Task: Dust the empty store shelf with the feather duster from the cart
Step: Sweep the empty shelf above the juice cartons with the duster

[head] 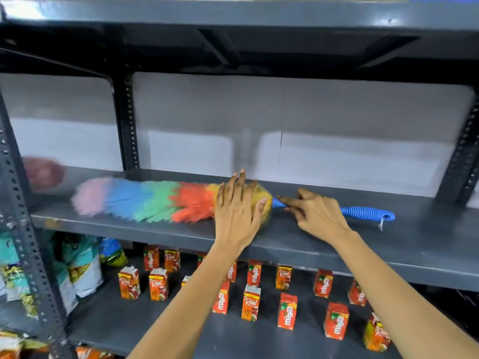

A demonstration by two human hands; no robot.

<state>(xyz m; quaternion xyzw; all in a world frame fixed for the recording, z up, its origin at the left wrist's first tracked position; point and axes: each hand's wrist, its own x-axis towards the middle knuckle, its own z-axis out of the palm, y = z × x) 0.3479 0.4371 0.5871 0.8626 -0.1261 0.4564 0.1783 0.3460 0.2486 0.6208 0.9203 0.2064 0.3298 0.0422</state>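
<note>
A feather duster (155, 200) with pink, blue, green, orange and yellow bands lies lengthwise on the dark grey empty shelf (388, 242), its fluffy end pointing left. Its ribbed blue handle (363, 212) points right. My left hand (237, 211) rests flat over the yellow end of the feathers, fingers spread, thumb against the fluff. My right hand (316, 213) covers the handle just right of the feathers, fingers curled on it. The pink tip is blurred.
A blurred red round object (42, 173) sits at the shelf's far left. A perforated upright post (127, 120) stands at the back. Several red juice cartons (251, 303) stand on the shelf below, with snack bags (77, 268) to their left. Another shelf (233, 14) hangs overhead.
</note>
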